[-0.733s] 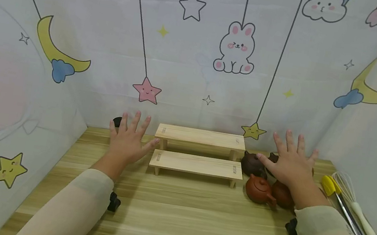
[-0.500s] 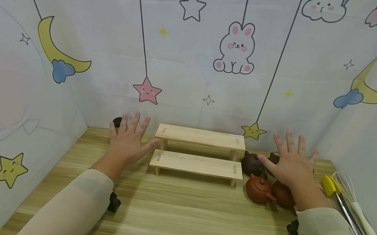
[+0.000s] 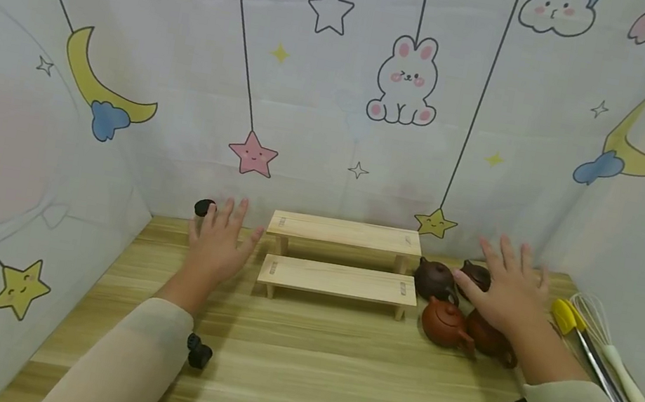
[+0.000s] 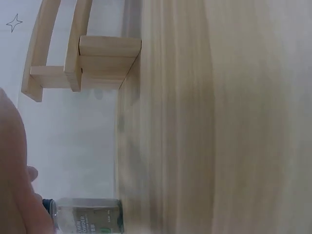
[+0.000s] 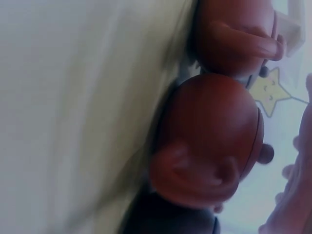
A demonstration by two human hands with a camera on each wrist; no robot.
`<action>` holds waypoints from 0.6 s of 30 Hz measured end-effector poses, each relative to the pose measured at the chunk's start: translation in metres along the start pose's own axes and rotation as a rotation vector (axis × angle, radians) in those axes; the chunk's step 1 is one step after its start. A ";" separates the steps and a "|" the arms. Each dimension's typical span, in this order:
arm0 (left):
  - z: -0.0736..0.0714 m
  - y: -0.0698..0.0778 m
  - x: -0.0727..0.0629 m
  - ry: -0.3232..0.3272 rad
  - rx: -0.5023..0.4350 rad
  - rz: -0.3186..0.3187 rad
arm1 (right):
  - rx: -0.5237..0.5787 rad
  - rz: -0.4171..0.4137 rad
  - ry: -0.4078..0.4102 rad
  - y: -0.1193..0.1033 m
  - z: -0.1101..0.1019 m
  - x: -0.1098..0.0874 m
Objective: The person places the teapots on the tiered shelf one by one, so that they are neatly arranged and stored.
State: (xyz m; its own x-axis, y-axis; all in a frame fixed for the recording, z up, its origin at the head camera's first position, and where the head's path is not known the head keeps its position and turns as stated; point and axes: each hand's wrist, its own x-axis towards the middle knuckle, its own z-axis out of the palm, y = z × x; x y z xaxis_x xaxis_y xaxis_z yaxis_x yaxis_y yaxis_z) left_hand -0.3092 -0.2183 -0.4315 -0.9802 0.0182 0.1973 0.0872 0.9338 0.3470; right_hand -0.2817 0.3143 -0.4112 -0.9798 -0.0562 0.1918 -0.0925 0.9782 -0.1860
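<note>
My left hand [image 3: 217, 244] hovers with spread fingers left of a two-step wooden stand [image 3: 337, 280], holding nothing. Just behind its fingertips shows the black lid of a jar [image 3: 204, 208]; in the left wrist view this is a spice jar [image 4: 90, 216] with a label reading "powder". My right hand [image 3: 508, 292], fingers also spread and holding nothing, is over a cluster of small clay teapots. A red teapot [image 3: 446, 323] is at the front, a red-brown teapot [image 3: 486, 335] lies partly under the hand, and two dark teapots [image 3: 434, 280] sit behind.
A whisk [image 3: 612, 360] and a yellow-headed, long-handled brush-like tool [image 3: 591, 356] lie along the right side of the wood-grain table [image 3: 331, 380]. White cloth walls with printed bunnies, stars and moons stand at the back and both sides.
My right hand has shifted right and slightly down, uncovering more of the teapots. The left hand has drawn slightly left and down, away from the stand. The objects have stayed put.
</note>
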 end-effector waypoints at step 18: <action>0.013 0.030 -0.003 -0.194 -0.897 -0.163 | 0.073 -0.043 0.062 0.032 -0.015 -0.053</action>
State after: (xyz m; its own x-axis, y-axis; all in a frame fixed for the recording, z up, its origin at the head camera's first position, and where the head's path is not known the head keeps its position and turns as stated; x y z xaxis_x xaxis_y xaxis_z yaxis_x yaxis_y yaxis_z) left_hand -0.3058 -0.1860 -0.4336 -0.9979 0.0466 -0.0448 -0.0284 0.3060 0.9516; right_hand -0.2304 0.3520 -0.4126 -0.9619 -0.0831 0.2604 -0.1491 0.9580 -0.2451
